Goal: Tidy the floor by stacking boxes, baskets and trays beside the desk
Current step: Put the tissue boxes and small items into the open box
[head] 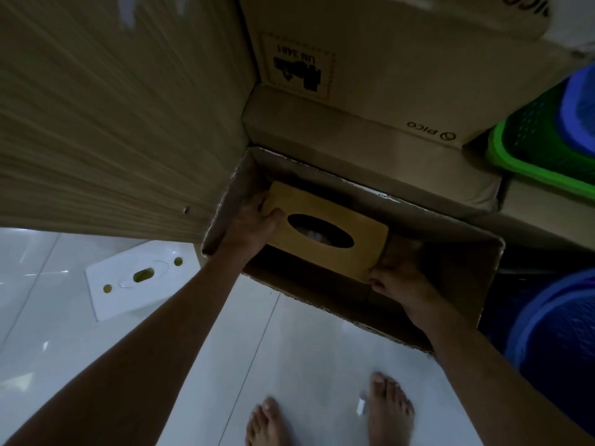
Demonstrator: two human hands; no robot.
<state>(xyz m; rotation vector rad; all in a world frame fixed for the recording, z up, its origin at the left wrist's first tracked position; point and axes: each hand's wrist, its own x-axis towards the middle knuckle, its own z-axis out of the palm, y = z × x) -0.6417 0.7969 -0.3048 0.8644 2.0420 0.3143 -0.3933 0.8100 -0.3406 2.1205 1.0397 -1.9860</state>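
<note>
head view: tissue box (325, 231) seemingly between both hands' fingers (273, 217)

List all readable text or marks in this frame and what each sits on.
"PICO", with a round logo mark: on the edge of the stacked cardboard box, upside down to the camera.
"PICO", partly cut off by the frame: on the top box at the upper right.
Black handling pictogram in a dashed square, with a code that may read "UN 3481": too blurred to confirm.
Wooden tissue box, white plate, green basket: no text.

2 hands (257, 220), 1 tissue box (328, 233), 3 cardboard boxes (354, 75), 1 green basket (541, 149), 2 blue baskets (547, 326), 1 white plate (138, 278).
</note>
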